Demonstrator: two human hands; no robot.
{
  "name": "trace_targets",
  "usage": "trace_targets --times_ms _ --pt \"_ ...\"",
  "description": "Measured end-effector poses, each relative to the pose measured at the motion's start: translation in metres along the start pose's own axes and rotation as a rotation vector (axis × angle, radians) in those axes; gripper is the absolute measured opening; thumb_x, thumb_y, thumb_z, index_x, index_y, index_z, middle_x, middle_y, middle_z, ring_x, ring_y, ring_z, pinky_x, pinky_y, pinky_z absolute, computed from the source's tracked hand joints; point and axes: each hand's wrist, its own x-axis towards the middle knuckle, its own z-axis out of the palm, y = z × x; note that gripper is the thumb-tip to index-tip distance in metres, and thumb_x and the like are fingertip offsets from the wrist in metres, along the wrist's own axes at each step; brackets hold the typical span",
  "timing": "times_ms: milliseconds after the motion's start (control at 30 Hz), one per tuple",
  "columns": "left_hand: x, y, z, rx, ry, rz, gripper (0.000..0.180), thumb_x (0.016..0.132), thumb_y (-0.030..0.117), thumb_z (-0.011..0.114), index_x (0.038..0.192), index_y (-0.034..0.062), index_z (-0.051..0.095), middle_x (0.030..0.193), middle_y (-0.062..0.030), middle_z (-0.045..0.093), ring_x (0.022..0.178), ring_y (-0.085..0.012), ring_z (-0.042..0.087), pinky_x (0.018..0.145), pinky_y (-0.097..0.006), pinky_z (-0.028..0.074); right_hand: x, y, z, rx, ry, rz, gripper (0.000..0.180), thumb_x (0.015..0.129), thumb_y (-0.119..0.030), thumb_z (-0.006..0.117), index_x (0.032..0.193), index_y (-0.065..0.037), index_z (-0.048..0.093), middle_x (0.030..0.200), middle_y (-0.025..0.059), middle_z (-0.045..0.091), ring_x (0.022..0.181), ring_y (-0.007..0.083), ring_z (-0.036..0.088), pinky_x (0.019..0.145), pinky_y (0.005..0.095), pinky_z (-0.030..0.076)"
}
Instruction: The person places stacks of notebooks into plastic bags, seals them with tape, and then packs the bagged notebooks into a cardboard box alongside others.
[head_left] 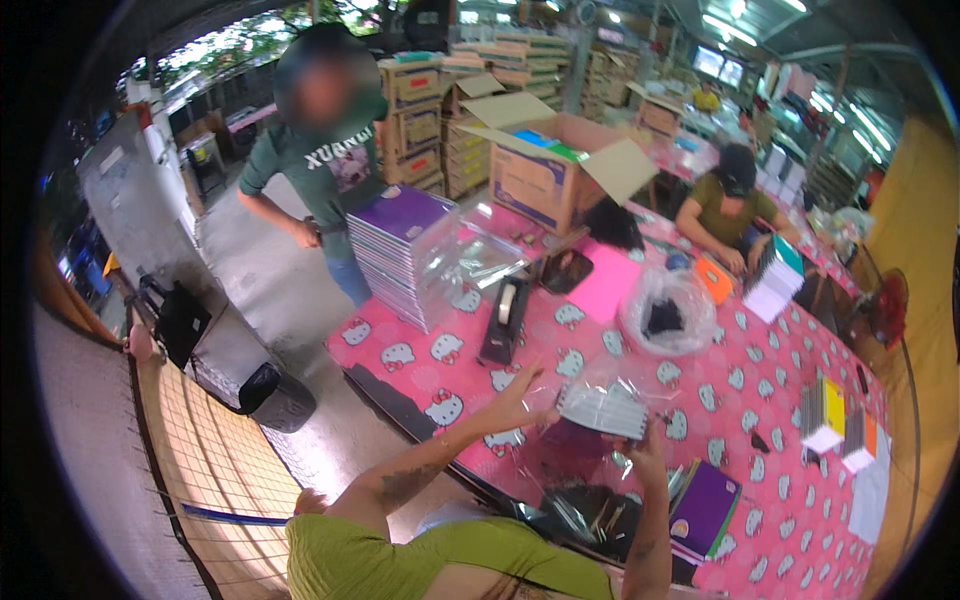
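Over the near part of the table I hold a stack of notebooks (602,412) in clear plastic, its pale page edges facing up. My right hand (645,458) grips the stack's right end. At the left end, my left hand (518,403) has its thumb and fingers apart, the fingertips at the plastic. Purple shows under the stack. Below my hands lies a dark, shiny plastic-covered pile (590,515). Several purple notebooks (703,508) lie to the right of my right forearm. A black tape dispenser (505,318) stands beyond my left hand.
The pink patterned tablecloth (740,425) carries a tall purple notebook stack (400,225), an open carton (545,175), a phone (567,270) and a clear plastic bag (668,312). One person (335,150) stands at the far left; another (735,210) sits across. A bin (277,398) stands left.
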Motion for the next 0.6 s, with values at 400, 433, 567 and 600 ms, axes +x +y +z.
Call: trace_targets --times_ms 400,433,567,600 --pt "0.078 -0.033 -0.099 0.584 0.382 -0.101 0.029 0.09 0.023 0.067 0.106 -0.001 0.068 0.088 -0.0073 0.068 0.079 -0.0199 0.061 0.074 -0.037 0.05 0.029 -0.173 0.078 -0.809 0.134 -0.357 0.032 0.093 -0.027 0.063 0.116 -0.005 0.063 0.113 0.0118 0.065 0.106 0.0254 0.061 0.097 0.0358 0.043" --pt "0.076 -0.054 -0.111 0.654 0.234 -0.299 0.029 0.087 0.023 0.07 0.103 -0.0011 0.069 0.081 -0.0057 0.067 0.072 -0.0197 0.06 0.07 -0.036 0.05 0.032 -0.172 0.097 -0.958 0.096 -0.414 0.033 0.09 -0.026 0.065 0.115 -0.005 0.063 0.112 0.0128 0.065 0.105 0.0274 0.061 0.096 0.038 0.043" --pt "0.088 -0.099 -0.121 -0.196 0.288 -0.625 0.02 0.085 0.017 0.071 0.095 0.0001 0.07 0.074 -0.0038 0.064 0.066 -0.0121 0.059 0.062 -0.025 0.047 0.047 -0.152 0.126 -1.276 -0.037 -0.461 0.035 0.081 -0.026 0.074 0.108 -0.007 0.063 0.106 0.0123 0.063 0.101 0.0301 0.06 0.092 0.0444 0.042" --pt "0.09 -0.102 -0.114 -0.216 0.377 -0.525 0.019 0.085 0.016 0.071 0.095 0.0002 0.07 0.075 -0.0037 0.064 0.067 -0.0117 0.059 0.062 -0.025 0.047 0.051 -0.143 0.123 -1.291 -0.056 -0.425 0.036 0.079 -0.026 0.076 0.107 -0.007 0.063 0.105 0.0111 0.062 0.1 0.0296 0.06 0.09 0.0453 0.042"
